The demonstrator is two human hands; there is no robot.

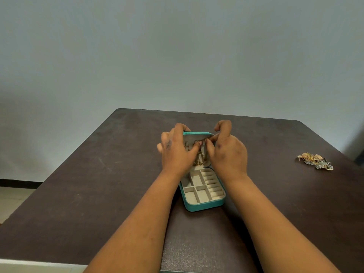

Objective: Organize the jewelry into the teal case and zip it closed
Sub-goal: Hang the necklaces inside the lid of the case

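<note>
Teal case [203, 203] open, long axis away | left hand [177, 152], right hand [226, 152] pinch chains [200, 161] at lid

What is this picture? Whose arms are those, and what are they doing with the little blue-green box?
There is no machine here. A person wears a camera on their head, so you see their own arms reaching out. On the dark table lies an open teal case, its lid standing up. The left hand holds the lid, and both it and the right hand are fiddling with a gold chain hanging inside it. The little compartments look empty. A jewelry pile waits off to the right.
</note>
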